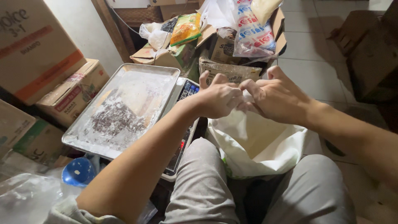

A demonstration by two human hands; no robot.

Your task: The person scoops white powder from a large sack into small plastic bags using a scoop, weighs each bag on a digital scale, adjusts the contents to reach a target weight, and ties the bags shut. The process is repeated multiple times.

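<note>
Head view: left hand [217, 99] and right hand [275, 97], both pinched shut on a small clear bag [248, 101], meet above an open white sack [257, 145] beside a scale tray [124, 110], apparently tying it off; finishing likely needs a firm pull.

far left: a big tan carton [31, 45] with an orange band is standing against the wall.
left: a smaller brown box [72, 93] with red print is sitting below it.
far centre: a yellow-green snack packet [186, 28] is lying on open cartons.
far right: a clear bag [252, 31] with red-blue print is leaning.
centre: a brown paper pack [230, 71] is standing behind the hands.
near: an open white sack [257, 145] is sitting between the knees.
</note>
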